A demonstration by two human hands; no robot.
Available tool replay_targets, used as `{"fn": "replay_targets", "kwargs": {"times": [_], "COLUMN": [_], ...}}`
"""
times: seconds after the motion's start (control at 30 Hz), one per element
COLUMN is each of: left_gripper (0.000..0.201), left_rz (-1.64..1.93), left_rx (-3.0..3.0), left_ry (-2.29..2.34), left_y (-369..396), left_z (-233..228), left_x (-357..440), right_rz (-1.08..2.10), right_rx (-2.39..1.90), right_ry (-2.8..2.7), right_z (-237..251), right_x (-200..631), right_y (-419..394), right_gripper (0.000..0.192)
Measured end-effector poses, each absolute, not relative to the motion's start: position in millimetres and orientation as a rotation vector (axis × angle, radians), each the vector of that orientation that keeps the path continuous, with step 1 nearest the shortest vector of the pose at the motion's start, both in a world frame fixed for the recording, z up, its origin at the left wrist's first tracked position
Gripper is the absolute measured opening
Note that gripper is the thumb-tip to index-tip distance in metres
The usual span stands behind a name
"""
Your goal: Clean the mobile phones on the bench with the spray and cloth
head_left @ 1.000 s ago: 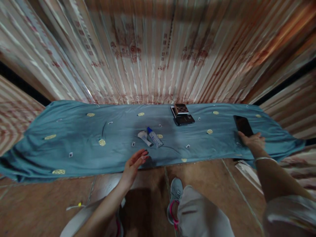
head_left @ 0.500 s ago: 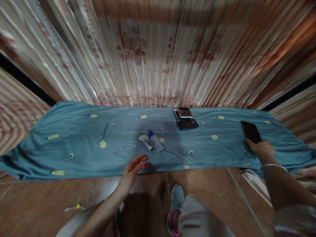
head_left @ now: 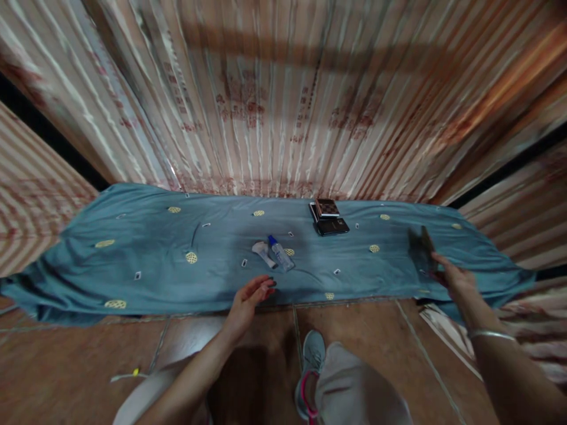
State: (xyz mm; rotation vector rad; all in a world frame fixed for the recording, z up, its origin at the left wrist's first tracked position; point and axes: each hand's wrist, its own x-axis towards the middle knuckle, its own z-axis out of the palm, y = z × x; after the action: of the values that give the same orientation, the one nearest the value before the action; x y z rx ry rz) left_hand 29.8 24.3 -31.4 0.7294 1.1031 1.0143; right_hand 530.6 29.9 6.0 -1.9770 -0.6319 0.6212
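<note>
A long blue cloth point(head_left: 146, 265) with yellow round motifs covers a low surface against a striped curtain. My right hand point(head_left: 456, 283) grips a dark phone point(head_left: 423, 251) at its near end and holds it tilted up off the cloth at the right. My left hand point(head_left: 248, 298) hovers with fingers apart over the cloth's near edge, holding nothing. Just beyond it lie a small clear bottle with a blue cap point(head_left: 280, 254) and a white tube point(head_left: 263, 252).
A stack of dark phones with a checkered case on top point(head_left: 328, 216) lies at the back middle of the cloth. My grey shoe point(head_left: 312, 354) and knee are on the brown tiled floor. A small yellow-tipped item point(head_left: 133, 373) lies on the floor at left.
My right hand has lifted the dark phone off the cloth and drawn it inward to the left. My left hand has stayed near the cloth's front edge.
</note>
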Motion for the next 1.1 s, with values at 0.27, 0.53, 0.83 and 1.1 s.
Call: {"fn": "replay_targets", "kwargs": {"times": [0.27, 0.53, 0.83, 1.1], "left_gripper": [0.047, 0.048, 0.056, 0.066], "left_rz": [1.023, 1.156, 1.327, 1.35], "left_rx": [0.672, 0.595, 0.356, 0.29], "left_ry": [0.927, 0.804, 0.749, 0.795], "left_y": [13.2, 12.1, 20.6, 33.0], "left_z": [-20.8, -5.6, 2.9, 6.2], "left_x": [45.1, 32.0, -2.1, -28.7], "right_rz": [1.049, 1.555, 0.919, 0.768], "right_rx": [-1.48, -1.171, -1.427, -1.327], "right_ry": [-0.436, -0.738, -1.341, -1.612], "right_z": [5.6, 21.9, -2.1, -11.1], "right_x": [395.5, 203.1, 105.7, 81.8], "right_y": [-40.2, -5.6, 3.4, -7.8], "right_gripper": [0.014, 0.038, 0.075, 0.075]}}
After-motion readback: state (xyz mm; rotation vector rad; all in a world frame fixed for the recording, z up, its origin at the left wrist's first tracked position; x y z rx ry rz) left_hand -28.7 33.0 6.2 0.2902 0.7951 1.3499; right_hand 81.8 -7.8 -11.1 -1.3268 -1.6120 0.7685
